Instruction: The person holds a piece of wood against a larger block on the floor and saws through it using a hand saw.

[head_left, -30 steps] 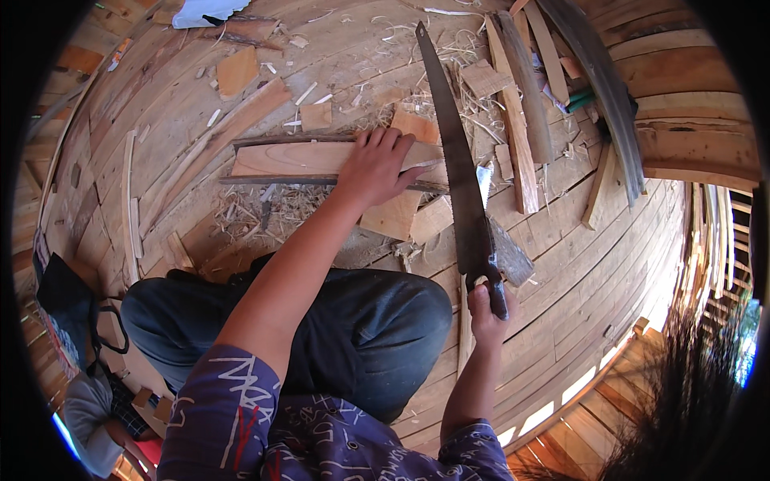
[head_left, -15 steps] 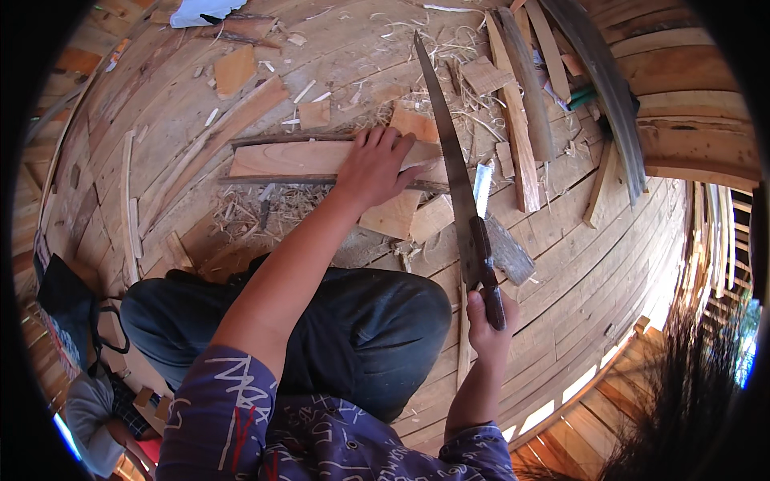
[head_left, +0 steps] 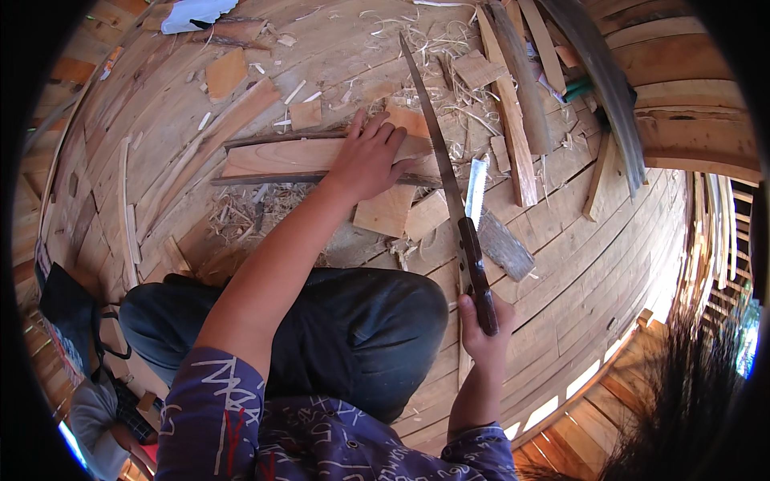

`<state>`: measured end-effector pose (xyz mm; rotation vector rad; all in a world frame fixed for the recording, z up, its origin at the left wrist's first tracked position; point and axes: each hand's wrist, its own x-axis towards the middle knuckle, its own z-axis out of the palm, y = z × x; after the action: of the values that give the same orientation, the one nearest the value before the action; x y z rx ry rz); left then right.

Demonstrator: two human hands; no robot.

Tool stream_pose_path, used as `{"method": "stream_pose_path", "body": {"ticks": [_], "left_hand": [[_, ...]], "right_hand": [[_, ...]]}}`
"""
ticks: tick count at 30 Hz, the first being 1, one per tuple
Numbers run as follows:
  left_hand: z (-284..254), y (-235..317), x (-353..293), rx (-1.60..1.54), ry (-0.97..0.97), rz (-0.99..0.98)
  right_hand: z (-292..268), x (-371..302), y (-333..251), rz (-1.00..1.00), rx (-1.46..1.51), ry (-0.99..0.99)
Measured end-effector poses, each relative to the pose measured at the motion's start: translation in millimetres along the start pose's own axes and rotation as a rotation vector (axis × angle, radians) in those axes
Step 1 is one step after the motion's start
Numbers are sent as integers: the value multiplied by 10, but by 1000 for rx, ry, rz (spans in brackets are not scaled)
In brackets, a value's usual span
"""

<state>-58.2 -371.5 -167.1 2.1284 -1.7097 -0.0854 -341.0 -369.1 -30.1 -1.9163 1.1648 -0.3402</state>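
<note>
My right hand (head_left: 488,327) is closed around the dark brown handle of a handsaw (head_left: 435,136). Its long, tapering blade points away from me and passes over the right end of a wooden board (head_left: 277,158). Across that board lies my left hand (head_left: 370,157), fingers over its far side and thumb toward the near side, gripping it near the right end. The board rests sideways in front of my knees, with dark strips along its edges. Wood blocks (head_left: 387,211) sit under or against its right part.
Curled shavings (head_left: 241,212) and offcuts litter the plank floor. A second saw's pale blade (head_left: 476,191) lies by a grey wood piece (head_left: 507,244). Long boards (head_left: 513,120) stretch out at right. A black bag (head_left: 70,309) and another person (head_left: 100,421) are at lower left.
The handsaw has shifted slightly left and turned a little, its handle lower left than before. My left hand stays on the board. The whole view has moved slightly.
</note>
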Motion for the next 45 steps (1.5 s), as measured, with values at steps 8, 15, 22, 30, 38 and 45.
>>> {"method": "stream_pose_path", "body": {"ticks": [8, 15, 22, 30, 38, 45], "left_hand": [[-9, 65, 10, -80, -78, -21], [71, 80, -10, -84, 31, -58], [81, 75, 27, -73, 18, -66], [93, 50, 61, -94, -6, -113], [100, 37, -15, -142, 71, -16], [83, 9, 48, -113, -33, -90]], "right_hand": [[-48, -64, 11, 20, -1, 12], [6, 41, -4, -10, 21, 39], [145, 204, -97, 6, 86, 63], [-86, -194, 50, 37, 39, 14], [105, 83, -30, 13, 34, 6], [46, 17, -96, 2, -28, -13]]}}
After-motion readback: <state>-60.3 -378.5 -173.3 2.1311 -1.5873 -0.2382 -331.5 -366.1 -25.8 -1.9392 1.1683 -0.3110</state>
